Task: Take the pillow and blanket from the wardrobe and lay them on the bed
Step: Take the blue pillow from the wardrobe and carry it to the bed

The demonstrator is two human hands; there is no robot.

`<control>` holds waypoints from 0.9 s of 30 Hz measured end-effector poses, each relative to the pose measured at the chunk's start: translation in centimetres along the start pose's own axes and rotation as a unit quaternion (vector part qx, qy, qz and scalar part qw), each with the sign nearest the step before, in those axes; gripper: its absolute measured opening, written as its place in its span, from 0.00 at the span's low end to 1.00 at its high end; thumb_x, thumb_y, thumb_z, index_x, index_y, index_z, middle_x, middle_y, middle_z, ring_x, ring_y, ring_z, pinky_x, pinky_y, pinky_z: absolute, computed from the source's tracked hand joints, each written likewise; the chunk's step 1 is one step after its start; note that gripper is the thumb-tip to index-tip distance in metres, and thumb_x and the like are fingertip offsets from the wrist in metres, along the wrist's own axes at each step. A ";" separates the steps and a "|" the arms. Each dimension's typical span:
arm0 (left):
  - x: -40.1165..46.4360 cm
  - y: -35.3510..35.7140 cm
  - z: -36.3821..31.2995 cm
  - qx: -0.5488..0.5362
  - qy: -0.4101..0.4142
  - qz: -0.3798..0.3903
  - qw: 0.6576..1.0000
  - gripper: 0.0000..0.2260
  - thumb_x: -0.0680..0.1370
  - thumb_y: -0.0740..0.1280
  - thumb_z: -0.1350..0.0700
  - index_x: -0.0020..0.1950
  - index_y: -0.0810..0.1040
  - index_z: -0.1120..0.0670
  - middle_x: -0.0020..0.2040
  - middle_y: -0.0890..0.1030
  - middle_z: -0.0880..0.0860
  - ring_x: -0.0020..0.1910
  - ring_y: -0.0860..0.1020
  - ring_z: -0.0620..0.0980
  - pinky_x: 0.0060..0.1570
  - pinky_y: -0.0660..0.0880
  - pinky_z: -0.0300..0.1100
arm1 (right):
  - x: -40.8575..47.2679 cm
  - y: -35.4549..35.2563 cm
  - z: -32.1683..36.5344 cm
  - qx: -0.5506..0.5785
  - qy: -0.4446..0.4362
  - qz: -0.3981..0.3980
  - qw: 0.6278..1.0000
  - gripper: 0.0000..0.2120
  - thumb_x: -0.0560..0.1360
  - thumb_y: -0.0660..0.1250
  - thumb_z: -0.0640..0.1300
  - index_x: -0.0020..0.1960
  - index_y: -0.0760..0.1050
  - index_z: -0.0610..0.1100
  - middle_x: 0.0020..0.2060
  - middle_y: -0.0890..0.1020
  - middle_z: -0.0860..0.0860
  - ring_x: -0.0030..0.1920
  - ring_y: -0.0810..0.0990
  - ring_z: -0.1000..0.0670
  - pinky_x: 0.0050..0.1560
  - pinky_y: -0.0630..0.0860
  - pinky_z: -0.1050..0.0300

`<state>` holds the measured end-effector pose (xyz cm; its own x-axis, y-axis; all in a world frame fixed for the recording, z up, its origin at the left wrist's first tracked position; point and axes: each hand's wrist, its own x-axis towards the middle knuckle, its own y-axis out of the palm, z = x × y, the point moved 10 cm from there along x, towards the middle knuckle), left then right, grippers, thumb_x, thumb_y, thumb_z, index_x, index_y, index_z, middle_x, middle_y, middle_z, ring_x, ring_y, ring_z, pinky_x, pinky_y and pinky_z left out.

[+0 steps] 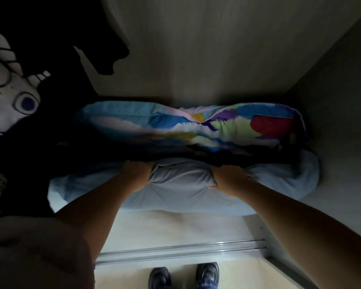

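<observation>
Inside the wardrobe a colourful pillow (pixel 196 124), with blue, purple, green and red patches, lies on top of a folded pale blue-grey blanket (pixel 181 190). The blanket rests on the wardrobe floor (pixel 175 226). My left hand (pixel 137 174) grips the blanket's front fold from the left. From the right, my right hand (pixel 227 178) clasps the same fold, its fingers sunk into the cloth. Both hands sit just under the pillow's front edge. The bed is out of view.
Dark hanging clothes (pixel 40 59) and a black-and-white patterned fabric (pixel 6 97) fill the left side. The wardrobe's side wall (pixel 331 101) closes the right. A sliding-door rail (pixel 181 249) runs along the front, with my shoes (pixel 183 276) just behind it.
</observation>
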<state>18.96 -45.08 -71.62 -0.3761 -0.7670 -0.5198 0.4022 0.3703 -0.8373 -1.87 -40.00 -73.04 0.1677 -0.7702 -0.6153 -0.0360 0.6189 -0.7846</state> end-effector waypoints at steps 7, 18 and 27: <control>-4.6 -6.3 -0.3 0.010 0.057 -0.013 0.998 0.15 0.82 0.53 0.52 0.65 0.72 0.54 0.59 0.81 0.58 0.56 0.80 0.58 0.58 0.75 0.49 | -8.5 -5.1 1.1 0.147 0.040 -0.057 0.987 0.29 0.78 0.60 0.55 0.76 0.56 0.49 0.72 0.66 0.45 0.70 0.68 0.45 0.67 0.65 0.52; -14.0 -19.7 -2.9 0.098 0.169 -0.041 0.980 0.18 0.75 0.67 0.47 0.60 0.72 0.53 0.52 0.81 0.54 0.53 0.80 0.55 0.51 0.75 0.47 | -26.9 -8.7 4.1 0.193 0.172 -0.099 0.961 0.23 0.75 0.62 0.58 0.65 0.72 0.47 0.61 0.79 0.44 0.61 0.77 0.42 0.59 0.76 0.48; -26.9 -25.4 -18.9 0.165 0.344 0.016 0.924 0.23 0.68 0.71 0.41 0.58 0.76 0.53 0.52 0.82 0.56 0.50 0.79 0.56 0.42 0.75 0.43 | -49.4 -3.2 2.1 0.218 0.348 -0.122 0.904 0.19 0.72 0.63 0.62 0.56 0.75 0.51 0.53 0.82 0.45 0.53 0.80 0.40 0.46 0.73 0.53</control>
<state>3.10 -23.95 -39.61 -0.7555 -0.2018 -0.6233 0.6127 0.1193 -0.7813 -8.00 -3.60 -39.93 -0.5465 -0.7082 -0.4471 0.3367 0.3030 -0.8915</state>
